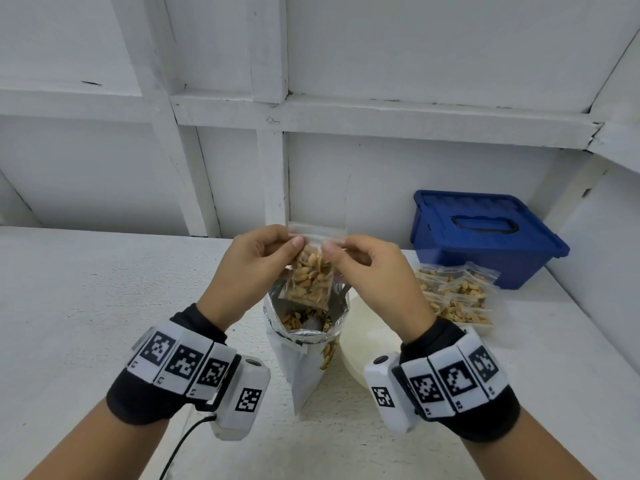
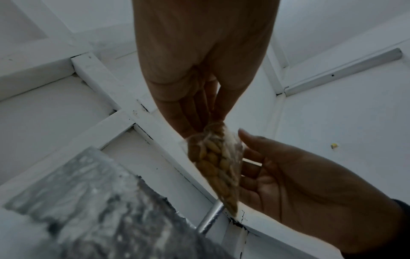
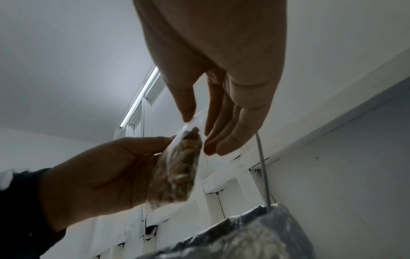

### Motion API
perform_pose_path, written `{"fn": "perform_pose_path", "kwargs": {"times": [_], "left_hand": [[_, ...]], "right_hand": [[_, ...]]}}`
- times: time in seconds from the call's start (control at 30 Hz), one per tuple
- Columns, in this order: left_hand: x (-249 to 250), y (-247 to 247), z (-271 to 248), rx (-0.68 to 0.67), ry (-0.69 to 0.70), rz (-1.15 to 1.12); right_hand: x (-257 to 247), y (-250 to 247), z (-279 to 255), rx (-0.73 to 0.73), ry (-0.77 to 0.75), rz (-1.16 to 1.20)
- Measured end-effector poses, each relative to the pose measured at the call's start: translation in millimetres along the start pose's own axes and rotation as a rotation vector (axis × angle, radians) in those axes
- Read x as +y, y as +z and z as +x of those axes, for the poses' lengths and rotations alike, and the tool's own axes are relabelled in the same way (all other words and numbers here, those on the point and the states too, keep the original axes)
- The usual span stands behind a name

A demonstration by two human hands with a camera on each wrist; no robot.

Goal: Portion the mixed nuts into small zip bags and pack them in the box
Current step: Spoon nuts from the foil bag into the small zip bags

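Observation:
A small clear zip bag (image 1: 310,276) filled with mixed nuts hangs above the open foil nut pouch (image 1: 306,327). My left hand (image 1: 258,261) pinches the bag's top strip at its left end, thumb in front. My right hand (image 1: 360,265) pinches the same strip at its right end. In the left wrist view the zip bag (image 2: 218,166) hangs from my left hand's fingertips (image 2: 199,126), with the right hand (image 2: 299,178) beside it. The right wrist view shows the zip bag (image 3: 177,171) edge-on between thumb and fingers (image 3: 224,133).
A blue plastic box (image 1: 485,237) with its lid on stands at the back right. Several filled zip bags (image 1: 457,292) lie in a pile in front of it. A pale round dish (image 1: 360,337) sits right of the pouch. White table and panelled wall surround everything.

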State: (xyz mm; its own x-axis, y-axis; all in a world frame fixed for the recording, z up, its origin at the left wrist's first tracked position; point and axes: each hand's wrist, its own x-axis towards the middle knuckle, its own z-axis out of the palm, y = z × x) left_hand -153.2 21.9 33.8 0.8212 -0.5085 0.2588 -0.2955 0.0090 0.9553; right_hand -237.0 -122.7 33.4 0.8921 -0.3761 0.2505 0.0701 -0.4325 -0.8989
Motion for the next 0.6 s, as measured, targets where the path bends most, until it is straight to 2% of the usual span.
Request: {"fn": "perform_pose_path", "kwargs": {"times": [0.17, 0.23, 0.3, 0.37, 0.43, 0.6], "left_hand": [[3.0, -3.0, 2.0, -0.089, 0.063, 0.132], [1.0, -12.7, 4.3, -0.077, 0.098, 0.263], [-9.3, -28.9, 9.1, -0.031, 0.084, 0.392], [-30.4, -47.3, 16.0, -0.003, 0.012, 0.524], [-60.8, -62.4, 22.6, -0.044, -0.086, 0.704], [-144.8, -75.9, 20.4, -0.327, -0.389, 1.031]], "right_hand": [[-2.0, -10.6, 5.7, 0.051, 0.013, 0.086], [-3.6, -25.7, 5.1, 0.078, 0.010, 0.103], [-0.8, -46.6, 4.6, 0.176, -0.003, 0.103], [9.2, -71.2, 4.2, 0.311, -0.007, 0.083], [28.2, -95.9, 2.2, 0.414, 0.007, -0.009], [107.2, -143.0, -7.5, 0.644, 0.250, -0.145]]}}
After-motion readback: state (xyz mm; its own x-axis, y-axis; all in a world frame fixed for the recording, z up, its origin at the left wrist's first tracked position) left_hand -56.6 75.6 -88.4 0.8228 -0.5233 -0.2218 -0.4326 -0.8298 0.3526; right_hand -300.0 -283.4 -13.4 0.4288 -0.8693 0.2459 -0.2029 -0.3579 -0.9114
